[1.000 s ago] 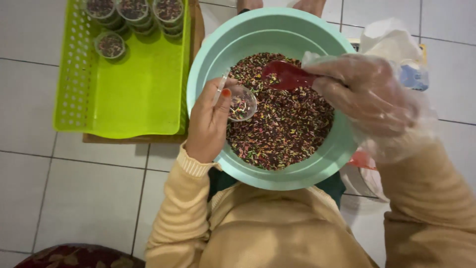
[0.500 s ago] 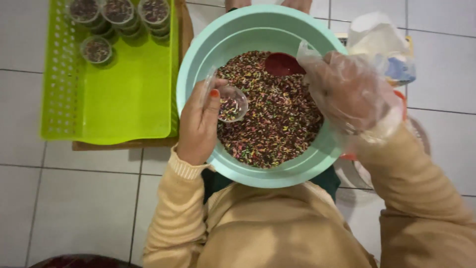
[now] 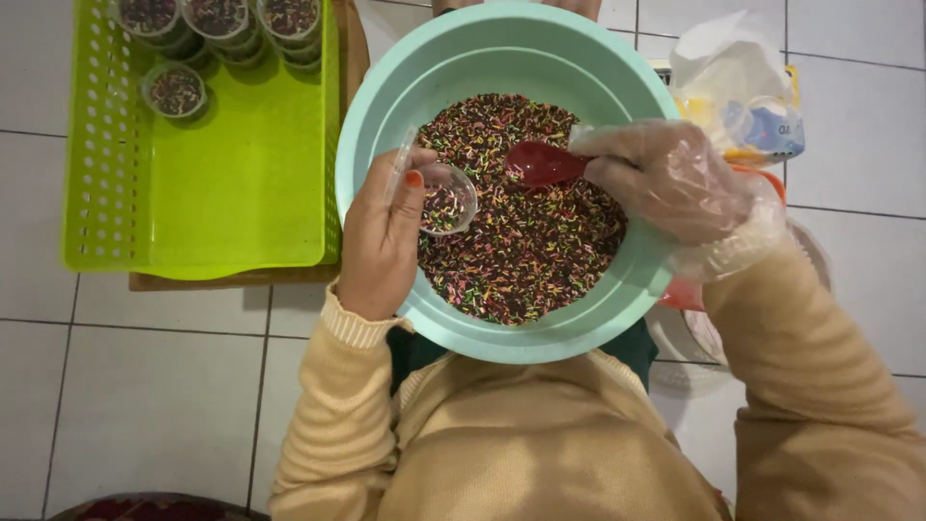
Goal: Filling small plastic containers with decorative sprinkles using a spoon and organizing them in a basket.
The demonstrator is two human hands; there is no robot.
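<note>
A large mint-green bowl (image 3: 579,68) rests on my lap, filled with multicoloured sprinkles (image 3: 521,241). My left hand (image 3: 381,241) holds a small clear plastic cup (image 3: 446,198) tilted over the bowl's left side; the cup has some sprinkles in it. My right hand (image 3: 675,178), covered by a thin clear plastic glove, grips a red spoon (image 3: 542,162) whose scoop lies just above the sprinkles, right of the cup. The spoon's handle is hidden in the glove.
A lime-green perforated tray (image 3: 231,183) sits on a wooden board at the left, with several filled sprinkle cups (image 3: 174,90) at its far end. A white plastic bag with packages (image 3: 738,96) lies right of the bowl. Grey tiled floor lies all around.
The red spoon has come down and left toward the cup, from the bowl's far side. My left hand keeps the cup at the bowl's left side. The camera view shifted slightly.
</note>
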